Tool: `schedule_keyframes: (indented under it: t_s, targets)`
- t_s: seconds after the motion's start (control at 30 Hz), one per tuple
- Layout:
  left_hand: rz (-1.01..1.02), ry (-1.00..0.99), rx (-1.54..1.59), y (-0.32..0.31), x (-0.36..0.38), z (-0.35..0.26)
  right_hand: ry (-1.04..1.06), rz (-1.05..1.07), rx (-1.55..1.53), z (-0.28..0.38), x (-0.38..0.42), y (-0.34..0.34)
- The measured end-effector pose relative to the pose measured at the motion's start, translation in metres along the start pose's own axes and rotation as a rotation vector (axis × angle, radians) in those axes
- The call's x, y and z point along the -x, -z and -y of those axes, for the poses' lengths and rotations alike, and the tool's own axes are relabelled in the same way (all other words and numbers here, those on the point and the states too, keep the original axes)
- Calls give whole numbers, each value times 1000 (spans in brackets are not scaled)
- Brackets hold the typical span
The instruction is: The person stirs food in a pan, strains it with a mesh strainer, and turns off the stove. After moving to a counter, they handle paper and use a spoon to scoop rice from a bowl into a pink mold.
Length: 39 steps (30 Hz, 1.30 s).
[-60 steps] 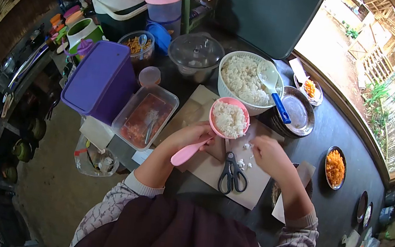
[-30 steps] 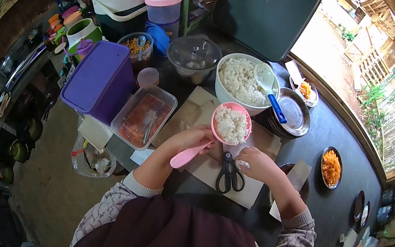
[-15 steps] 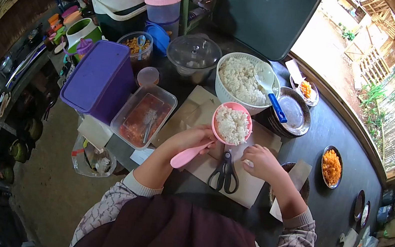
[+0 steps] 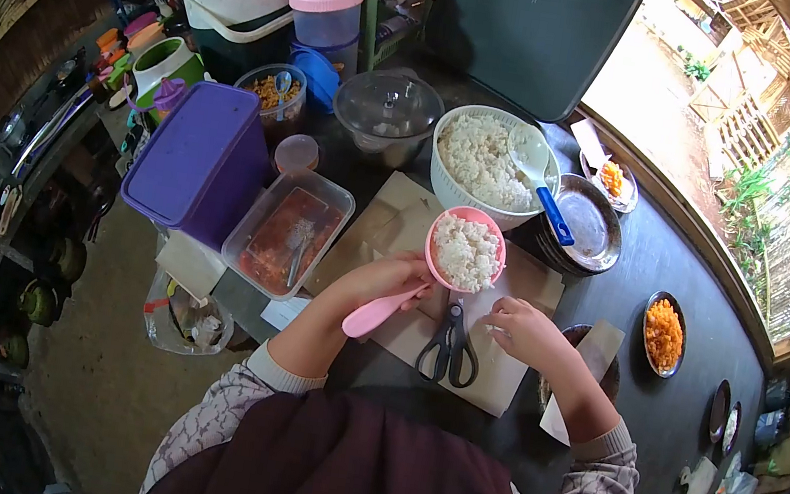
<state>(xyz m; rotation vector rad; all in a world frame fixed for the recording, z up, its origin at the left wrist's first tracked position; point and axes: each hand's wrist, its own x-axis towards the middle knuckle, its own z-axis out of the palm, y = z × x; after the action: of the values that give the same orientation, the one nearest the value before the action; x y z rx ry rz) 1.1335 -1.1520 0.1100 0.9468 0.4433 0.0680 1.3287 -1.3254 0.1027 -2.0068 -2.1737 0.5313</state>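
Observation:
My left hand (image 4: 395, 277) is closed on a pink dipper (image 4: 372, 315), whose handle points down-left toward me. White rice (image 4: 467, 249) fills the dipper's round cup. To the right, my right hand (image 4: 532, 335) hovers over the brown paper with its fingers curled together. A tiny whitish bit shows at its fingertips, too small to name. Black-handled scissors (image 4: 449, 351) lie between my hands on the stacked brown paper sheets (image 4: 497, 383). Just behind the dipper stands a white tub (image 4: 445, 175) of rice, with a blue-handled rice paddle (image 4: 553, 215) resting in it.
At left are a clear container of red sambal (image 4: 259, 246) and a purple lidded box (image 4: 191, 153). Stacked dark plates (image 4: 589, 229) stand beside the tub. A dish of orange shreds (image 4: 663, 335) lies at right, and a lidded clear bowl (image 4: 389, 110) behind.
My right hand has turned and shifted slightly, its fingers now pointing more to the left. My left hand and the pink dipper have hardly moved.

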Motion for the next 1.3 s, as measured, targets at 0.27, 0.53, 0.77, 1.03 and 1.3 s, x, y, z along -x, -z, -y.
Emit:
schedule_keyframes:
  t_s: [0.27, 0.53, 0.77, 1.03, 1.3]
  targets:
    - [2, 2, 5, -4, 1, -2, 97, -102, 127, -5, 6, -23]
    - [8, 5, -35, 1, -5, 0, -234, -231, -867, 3, -16, 34]
    - [45, 19, 95, 6, -9, 4, -56, -287, -403, 45, -52, 102]
    - [61, 40, 85, 9, -10, 5, 130, -315, -149, 23, -63, 121]
    - [54, -38, 91, 14, -15, 8, -741, -212, -224, -21, -54, 124]
